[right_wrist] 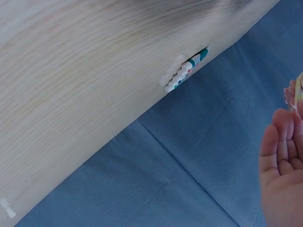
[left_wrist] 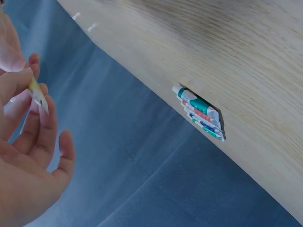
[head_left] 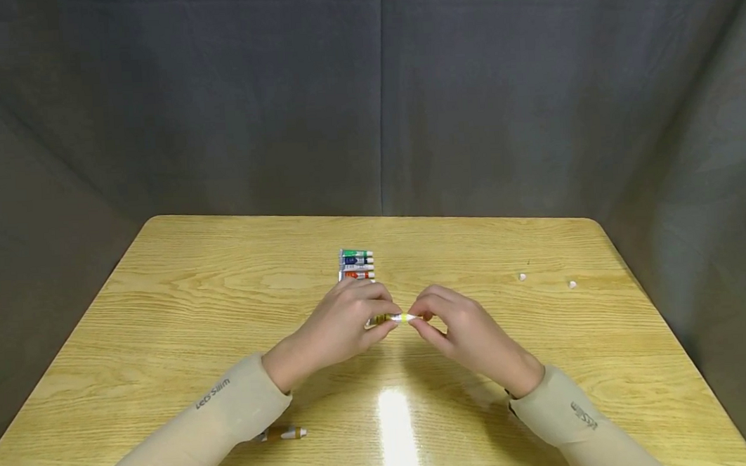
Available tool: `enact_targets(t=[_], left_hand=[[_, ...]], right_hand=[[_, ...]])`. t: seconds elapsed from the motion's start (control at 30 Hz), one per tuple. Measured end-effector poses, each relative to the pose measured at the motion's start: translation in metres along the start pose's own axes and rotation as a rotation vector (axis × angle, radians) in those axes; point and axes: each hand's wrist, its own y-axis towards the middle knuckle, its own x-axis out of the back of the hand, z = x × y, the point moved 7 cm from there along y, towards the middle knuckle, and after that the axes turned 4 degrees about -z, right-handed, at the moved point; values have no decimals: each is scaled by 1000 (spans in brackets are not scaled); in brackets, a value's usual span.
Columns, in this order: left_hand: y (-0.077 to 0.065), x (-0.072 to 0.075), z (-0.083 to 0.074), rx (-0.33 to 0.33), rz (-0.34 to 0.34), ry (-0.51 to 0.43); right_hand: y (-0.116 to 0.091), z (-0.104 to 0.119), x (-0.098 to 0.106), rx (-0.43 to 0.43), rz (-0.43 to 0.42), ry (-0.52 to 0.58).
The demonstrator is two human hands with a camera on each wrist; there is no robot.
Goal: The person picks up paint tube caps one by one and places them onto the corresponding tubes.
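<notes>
My left hand (head_left: 355, 315) pinches the body of a small yellow paint tube (head_left: 403, 317), held above the middle of the table. With thumb and finger, my right hand (head_left: 469, 330) pinches the white tip end of that tube. In the left wrist view the yellow tube (left_wrist: 37, 92) slants between the fingertips of both hands. Much of the tube is covered by fingers in the right wrist view. Just beyond my left hand lies a row of several paint tubes (head_left: 357, 260), with green, blue, white and red labels visible; the nearest is partly hidden in the head view.
Two small white caps (head_left: 522, 277) lie apart at the table's right side. An ochre-banded paint tube (head_left: 285, 433) lies near the front, partly behind my left sleeve. Dark grey curtain (head_left: 379, 99) hangs behind the wooden table (head_left: 223, 269) and at its sides.
</notes>
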Motion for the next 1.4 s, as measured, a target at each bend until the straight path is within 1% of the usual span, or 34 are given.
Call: enact_targets(t=[0.27, 0.4, 0.47, 0.57, 0.67, 0.83, 0.93, 1.03, 1.13, 1.23, 1.4], left_hand=[[1, -1, -3, -87, -87, 121], [1, -4, -1, -110, -111, 169], [0, -6, 1, -108, -116, 169], [1, -9, 9, -72, -110, 138], [1, -13, 23, 2, -86, 99], [-1, -21, 52, 132, -31, 99], [-3, -27, 67, 184, -2, 99], [-4, -32, 79, 220, 26, 85], [-6, -37, 87, 248, 49, 77], [-7, -41, 92, 266, 66, 73], [-8, -50, 96, 285, 111, 66]], right_hand=[[4, -8, -3, -104, 61, 13], [5, -15, -6, -180, 93, 38], [5, -18, -8, -210, 102, 54], [5, -22, -9, -227, 102, 62], [5, -28, -7, -233, 89, 66], [-1, -41, -2, -253, 60, 43], [-6, -48, 1, -273, 52, 31], [-10, -54, 4, -293, 50, 17], [-15, -60, 9, -312, 52, -13], [-19, -69, 16, -330, 51, -46], [-29, -90, 30, -378, 47, -77]])
